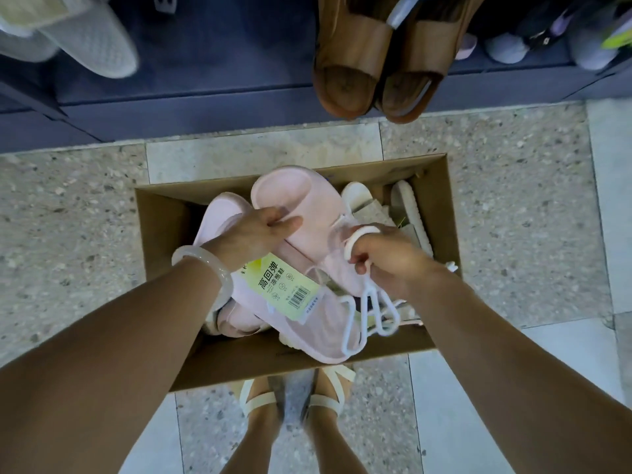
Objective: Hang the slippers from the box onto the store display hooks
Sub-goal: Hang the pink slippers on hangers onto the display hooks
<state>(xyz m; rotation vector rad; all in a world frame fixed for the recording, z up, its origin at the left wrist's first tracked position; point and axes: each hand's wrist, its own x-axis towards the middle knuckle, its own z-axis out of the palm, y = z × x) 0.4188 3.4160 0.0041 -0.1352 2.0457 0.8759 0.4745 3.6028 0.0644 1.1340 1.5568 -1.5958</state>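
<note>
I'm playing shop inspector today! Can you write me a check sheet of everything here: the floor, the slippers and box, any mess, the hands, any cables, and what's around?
Surface: speckled stone floor; the cardboard box stands on it.
Job's things: pink slippers with a yellow-green tag, over the box; white hanger attached; pale slippers in the box.
Clutter: nothing seen.
Grippers: left hand grips a pink slipper's strap; right hand holds the hanger's hook.
Cables: nothing seen.
Surroundings: brown slippers and white slippers hang above a dark shelf base; the person's sandalled feet below.
</note>
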